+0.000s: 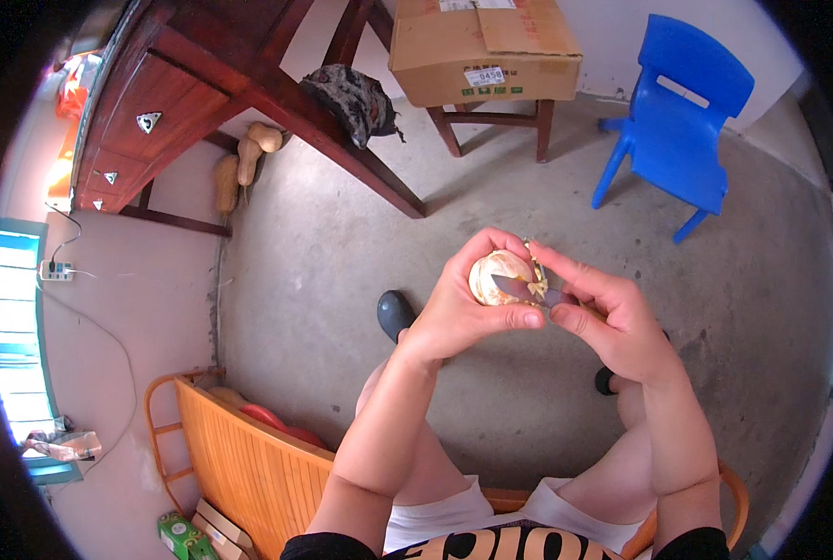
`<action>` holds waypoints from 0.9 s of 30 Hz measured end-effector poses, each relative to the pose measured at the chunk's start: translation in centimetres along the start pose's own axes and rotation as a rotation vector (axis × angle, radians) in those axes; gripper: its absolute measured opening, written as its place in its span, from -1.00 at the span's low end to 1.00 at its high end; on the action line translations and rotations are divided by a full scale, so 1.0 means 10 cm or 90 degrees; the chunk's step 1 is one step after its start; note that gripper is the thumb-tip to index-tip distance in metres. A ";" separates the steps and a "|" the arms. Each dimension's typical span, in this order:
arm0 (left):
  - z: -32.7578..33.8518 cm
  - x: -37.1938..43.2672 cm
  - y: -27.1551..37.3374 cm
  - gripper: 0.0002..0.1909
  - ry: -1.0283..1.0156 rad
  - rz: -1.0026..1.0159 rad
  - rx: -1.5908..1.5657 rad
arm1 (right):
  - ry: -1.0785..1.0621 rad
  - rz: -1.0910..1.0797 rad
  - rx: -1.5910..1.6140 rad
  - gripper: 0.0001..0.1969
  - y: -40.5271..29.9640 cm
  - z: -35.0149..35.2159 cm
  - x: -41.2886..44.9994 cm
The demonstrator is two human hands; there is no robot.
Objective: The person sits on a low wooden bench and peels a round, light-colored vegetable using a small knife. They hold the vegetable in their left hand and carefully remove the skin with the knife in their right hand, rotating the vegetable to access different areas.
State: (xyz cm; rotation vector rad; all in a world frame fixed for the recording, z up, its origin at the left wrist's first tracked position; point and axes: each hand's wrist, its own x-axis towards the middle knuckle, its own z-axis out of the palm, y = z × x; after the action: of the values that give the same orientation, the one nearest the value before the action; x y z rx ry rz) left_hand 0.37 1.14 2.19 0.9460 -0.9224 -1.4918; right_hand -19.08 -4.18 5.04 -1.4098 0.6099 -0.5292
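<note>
My left hand (451,297) is wrapped around a round citrus fruit (498,269), mostly peeled, with pale pith showing over its surface. In my right hand (612,315) is a small knife (518,285), its blade lying against the right side of the fruit. A bit of pale peel (539,276) stands between the fruit and my right fingertips. My right index finger reaches along the far side of that peel. Most of the knife's handle is hidden by my right fingers. Both hands are held in front of me, above the concrete floor (500,392).
A blue plastic chair (682,133) stands far right. Beside it, a cardboard box (483,73) rests on a wooden stool (486,117). To the left are a dark red wooden desk (164,98), several squashes (248,157) and an orange slatted bench (262,462). A patterned cloth bag (353,101) hangs by the desk.
</note>
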 end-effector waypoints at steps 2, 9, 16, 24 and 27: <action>-0.03 0.00 -0.02 -0.46 -0.024 0.003 0.031 | -0.008 -0.014 -0.033 -0.52 0.06 0.00 -0.01; -0.08 0.00 -0.09 -0.39 -0.034 -0.036 0.098 | -0.015 -0.058 -0.188 -0.62 0.06 0.02 0.01; -0.07 -0.02 -0.09 -0.38 -0.011 -0.022 0.099 | 0.088 -0.077 -0.080 -0.66 0.21 -0.03 0.08; 0.10 -0.09 0.07 -0.30 0.045 -0.022 0.047 | 0.084 -0.050 -0.006 -0.60 0.12 -0.02 0.02; 0.19 -0.19 0.13 -0.30 0.024 0.027 0.140 | 0.145 -0.160 -0.130 -0.65 -0.08 0.11 -0.03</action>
State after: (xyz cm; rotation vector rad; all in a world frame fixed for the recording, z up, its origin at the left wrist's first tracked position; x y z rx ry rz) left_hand -0.70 2.94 4.23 1.1034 -1.0883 -1.3510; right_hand -18.52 -3.23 5.88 -1.6449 0.6871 -0.8548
